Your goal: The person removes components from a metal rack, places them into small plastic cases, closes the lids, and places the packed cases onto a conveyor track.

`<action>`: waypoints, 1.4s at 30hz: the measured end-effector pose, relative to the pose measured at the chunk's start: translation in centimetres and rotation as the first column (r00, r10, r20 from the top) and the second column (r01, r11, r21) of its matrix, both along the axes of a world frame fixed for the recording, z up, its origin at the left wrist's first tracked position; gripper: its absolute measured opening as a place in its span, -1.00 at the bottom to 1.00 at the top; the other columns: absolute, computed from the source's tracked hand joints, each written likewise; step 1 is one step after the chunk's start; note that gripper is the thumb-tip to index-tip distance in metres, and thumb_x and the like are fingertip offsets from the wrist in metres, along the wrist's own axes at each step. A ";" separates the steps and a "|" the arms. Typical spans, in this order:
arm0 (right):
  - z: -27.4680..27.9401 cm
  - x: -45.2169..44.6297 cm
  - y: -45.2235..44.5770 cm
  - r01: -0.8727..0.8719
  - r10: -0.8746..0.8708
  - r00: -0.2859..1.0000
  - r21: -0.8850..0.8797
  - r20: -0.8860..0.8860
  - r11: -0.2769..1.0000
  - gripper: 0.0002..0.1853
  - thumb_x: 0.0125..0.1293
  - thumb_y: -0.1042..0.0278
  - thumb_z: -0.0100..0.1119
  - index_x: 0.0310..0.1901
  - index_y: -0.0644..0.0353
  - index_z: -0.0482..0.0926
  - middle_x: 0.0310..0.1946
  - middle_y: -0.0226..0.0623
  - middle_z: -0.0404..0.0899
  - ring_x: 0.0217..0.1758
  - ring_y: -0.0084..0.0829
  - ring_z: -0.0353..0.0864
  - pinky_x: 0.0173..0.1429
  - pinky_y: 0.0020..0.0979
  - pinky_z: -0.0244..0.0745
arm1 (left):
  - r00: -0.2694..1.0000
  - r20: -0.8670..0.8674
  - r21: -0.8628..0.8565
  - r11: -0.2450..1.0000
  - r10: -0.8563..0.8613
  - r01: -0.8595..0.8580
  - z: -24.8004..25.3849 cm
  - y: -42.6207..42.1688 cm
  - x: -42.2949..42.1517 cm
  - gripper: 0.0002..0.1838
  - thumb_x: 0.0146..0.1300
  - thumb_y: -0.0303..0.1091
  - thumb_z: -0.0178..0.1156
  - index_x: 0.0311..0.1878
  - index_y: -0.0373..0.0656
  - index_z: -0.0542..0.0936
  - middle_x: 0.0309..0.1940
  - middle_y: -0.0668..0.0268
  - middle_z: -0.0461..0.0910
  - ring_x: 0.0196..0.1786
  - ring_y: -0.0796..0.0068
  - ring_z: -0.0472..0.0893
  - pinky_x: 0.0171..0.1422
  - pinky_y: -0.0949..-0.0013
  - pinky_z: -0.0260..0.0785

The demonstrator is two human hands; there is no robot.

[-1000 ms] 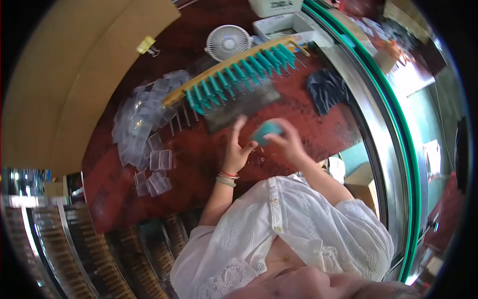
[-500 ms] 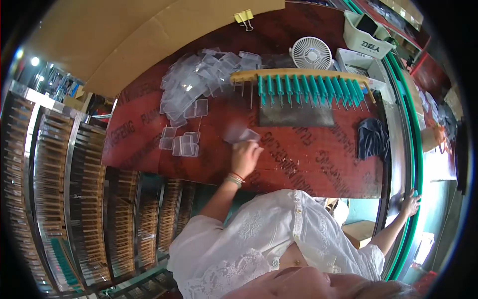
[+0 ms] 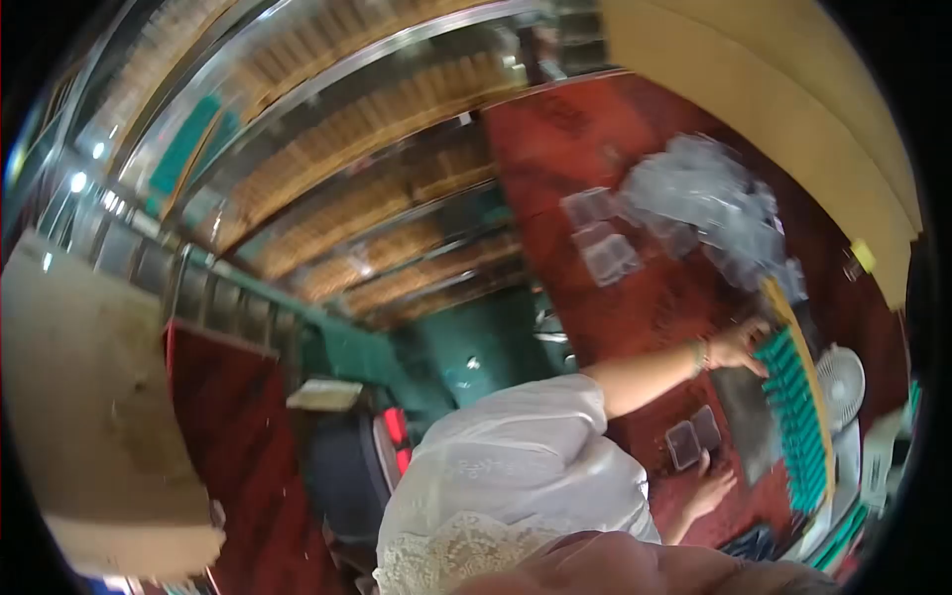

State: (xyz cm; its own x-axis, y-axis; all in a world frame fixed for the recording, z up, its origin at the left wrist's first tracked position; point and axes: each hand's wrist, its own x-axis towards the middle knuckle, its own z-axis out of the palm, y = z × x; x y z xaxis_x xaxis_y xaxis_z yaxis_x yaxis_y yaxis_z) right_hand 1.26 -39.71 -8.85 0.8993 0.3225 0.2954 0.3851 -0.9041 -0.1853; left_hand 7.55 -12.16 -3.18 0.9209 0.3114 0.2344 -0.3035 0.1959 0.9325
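My left hand (image 3: pixel 737 347), with bands at the wrist, is at the upper end of the wooden rack (image 3: pixel 815 397). Its fingers curl about that end, though blur softens the exact grip. Rows of teal sleeves (image 3: pixel 791 426) hang along the rack. Over the red tabletop, my right hand (image 3: pixel 712 491) is open with its fingers apart. Just beyond its thumb lies an open clear plastic box (image 3: pixel 683 445), with a second clear piece (image 3: pixel 706 427) beside it. A dark grey mat (image 3: pixel 739 412) lies under and beside my left hand.
A heap of clear plastic boxes (image 3: pixel 699 193) covers the far table, with a few loose ones (image 3: pixel 607 256) nearby. A white fan (image 3: pixel 841 385) stands behind the rack. Shelves of wooden racks (image 3: pixel 337 149) fill the left. A dark chair (image 3: pixel 347 466) stands behind me.
My view has swung left toward the shelves. My left hand has gone from a clear box to the rack's end. My right hand has left the green-edged rail and is over the table.
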 end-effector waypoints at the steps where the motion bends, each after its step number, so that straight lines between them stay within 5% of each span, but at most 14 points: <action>1: 1.6 -0.3 3.5 0.005 -0.024 0.994 -0.176 -0.104 0.984 -0.13 0.18 -0.27 0.26 0.25 0.38 0.34 0.09 0.15 0.50 0.15 0.11 0.51 0.14 -0.08 0.50 | 0.999 -0.047 -0.043 0.999 -0.013 0.011 0.5 0.2 0.0 -0.17 -0.23 -0.33 0.64 0.14 -0.19 0.39 0.02 0.30 0.42 -0.02 0.44 0.47 0.10 0.32 0.42; 5: -1.2 2.8 5.4 -0.219 0.222 0.973 -0.055 0.067 0.974 -0.22 0.17 -0.21 0.31 0.16 0.35 0.38 0.05 0.16 0.49 0.11 0.12 0.51 0.11 0.01 0.49 | 0.992 -0.085 0.141 0.987 0.088 -0.075 2.4 1.4 -1.5 -0.02 -0.37 -0.15 0.69 0.18 -0.19 0.39 0.02 0.23 0.43 -0.12 0.38 0.50 -0.05 0.33 0.45; 8: 0.4 2.3 6.2 -0.199 0.281 0.932 0.323 -0.230 0.925 -0.32 0.23 0.09 0.34 0.23 0.36 0.34 0.23 0.13 0.39 0.25 0.01 0.47 0.19 -0.11 0.48 | 0.996 -0.083 0.123 0.992 0.036 -0.026 2.4 1.9 -1.6 -0.09 -0.32 -0.14 0.67 0.15 -0.21 0.44 -0.02 0.26 0.42 -0.18 0.41 0.50 -0.09 0.36 0.46; 10: 2.4 -0.3 6.5 -0.152 0.299 0.930 0.518 -0.213 0.842 -0.37 0.23 0.34 0.31 0.30 0.27 0.31 0.23 0.03 0.43 0.24 -0.07 0.48 0.25 -0.16 0.44 | 0.997 0.045 0.234 0.970 0.055 -0.064 1.3 2.4 -1.0 -0.16 -0.28 -0.25 0.65 0.15 -0.20 0.47 -0.02 0.29 0.41 -0.06 0.41 0.47 0.01 0.32 0.44; 11: 3.3 -1.4 6.8 -0.132 0.310 0.930 0.608 -0.197 0.783 -0.36 0.23 0.47 0.30 0.33 0.23 0.30 0.23 -0.02 0.45 0.24 -0.11 0.49 0.28 -0.18 0.43 | 1.000 -0.009 0.084 0.996 -0.029 0.030 3.5 2.0 -2.6 -0.19 -0.26 -0.30 0.64 0.15 -0.17 0.48 0.00 0.30 0.41 0.00 0.41 0.45 0.04 0.31 0.42; 14: 4.4 -1.4 6.6 0.217 0.339 0.831 0.819 -0.440 0.531 -0.32 0.24 0.55 0.26 0.38 0.14 0.25 0.01 -0.19 0.56 -0.20 -0.45 0.58 -0.12 -0.39 0.53 | 0.991 -0.011 -0.039 0.991 -0.132 0.131 2.7 2.1 -1.5 -0.19 -0.12 -0.51 0.52 0.26 -0.18 0.35 0.07 0.24 0.42 -0.03 0.43 0.47 0.09 0.27 0.47; 15: 5.4 -1.7 6.3 0.168 0.289 0.856 0.759 -0.429 0.629 -0.33 0.25 0.56 0.26 0.38 0.14 0.24 -0.05 -0.22 0.58 -0.23 -0.49 0.59 -0.18 -0.42 0.54 | 0.989 -0.009 -0.042 0.988 -0.146 0.146 0.6 2.4 -0.4 -0.18 -0.16 -0.35 0.59 0.21 -0.13 0.37 0.06 0.26 0.41 0.00 0.39 0.45 0.07 0.27 0.49; 18: 4.2 -1.7 4.6 0.359 0.297 0.763 0.758 -0.574 0.544 -0.37 0.28 0.52 0.25 0.37 0.16 0.25 -0.09 -0.21 0.59 -0.26 -0.50 0.64 -0.23 -0.45 0.57 | 0.968 -0.004 -0.216 0.945 -0.251 0.244 2.3 0.9 -0.1 -0.25 -0.13 -0.33 0.59 0.16 -0.11 0.42 0.03 0.33 0.41 -0.03 0.44 0.44 0.10 0.32 0.42; 21: 4.4 -2.2 4.0 0.314 0.372 0.796 0.851 -0.477 0.421 -0.40 0.30 0.46 0.27 0.35 0.15 0.28 -0.13 -0.25 0.65 -0.33 -0.53 0.65 -0.24 -0.48 0.58 | 0.999 -0.039 -0.027 0.999 -0.038 0.037 3.1 0.0 0.0 -0.30 -0.08 -0.29 0.58 0.13 -0.12 0.42 -0.05 0.43 0.38 -0.11 0.55 0.37 0.07 0.45 0.31; 27: 4.7 -1.4 4.4 0.397 0.511 0.722 0.884 -0.467 0.246 -0.63 0.38 0.38 0.22 0.15 0.29 0.44 -0.13 -0.33 0.64 -0.13 -0.57 0.61 -0.07 -0.48 0.55 | 0.985 0.056 -0.072 0.984 -0.162 0.165 2.8 0.2 -1.8 -0.28 0.07 -0.36 0.42 0.28 -0.12 0.30 0.09 0.37 0.33 0.04 0.50 0.38 0.13 0.41 0.32; 29: 5.1 -0.5 4.7 0.347 0.508 0.708 0.868 -0.491 0.356 -0.69 0.41 0.40 0.18 0.12 0.29 0.47 -0.05 -0.32 0.62 -0.03 -0.56 0.60 0.08 -0.46 0.52 | 0.998 -0.010 0.092 0.994 -0.055 0.056 3.9 0.2 -2.4 -0.29 0.05 -0.42 0.41 0.27 -0.11 0.30 0.10 0.39 0.31 0.04 0.51 0.38 0.15 0.41 0.31; 32: 5.3 -0.2 5.7 0.276 0.475 0.742 0.861 -0.473 0.427 -0.68 0.40 0.37 0.19 0.11 0.30 0.47 -0.07 -0.33 0.62 -0.03 -0.56 0.60 0.07 -0.47 0.51 | 0.988 -0.005 -0.066 0.986 -0.154 0.154 2.8 0.2 -1.6 -0.35 0.10 -0.45 0.38 0.25 -0.12 0.32 0.03 0.44 0.35 0.05 0.56 0.39 0.17 0.41 0.31; 37: 6.1 -1.3 5.4 0.493 0.542 0.652 0.840 -0.530 0.227 -0.76 0.40 0.36 0.20 0.00 0.28 0.50 -0.15 -0.29 0.63 -0.15 -0.55 0.62 -0.05 -0.44 0.60 | 0.983 0.023 -0.169 0.969 -0.181 0.182 2.9 0.2 -1.9 -0.35 0.02 -0.45 0.48 0.19 -0.12 0.40 -0.04 0.47 0.44 -0.11 0.63 0.41 0.06 0.47 0.34; 42: 5.9 2.1 8.6 0.513 0.587 0.668 0.855 -0.456 0.080 -0.80 0.43 0.35 0.15 -0.06 0.29 0.47 -0.19 -0.26 0.61 -0.18 -0.48 0.62 -0.12 -0.39 0.65 | 0.968 -0.052 -0.030 0.969 -0.245 0.244 3.8 1.2 -2.0 -0.51 0.04 -0.46 0.48 0.06 -0.17 0.54 -0.18 0.49 0.53 -0.13 0.68 0.47 0.03 0.51 0.36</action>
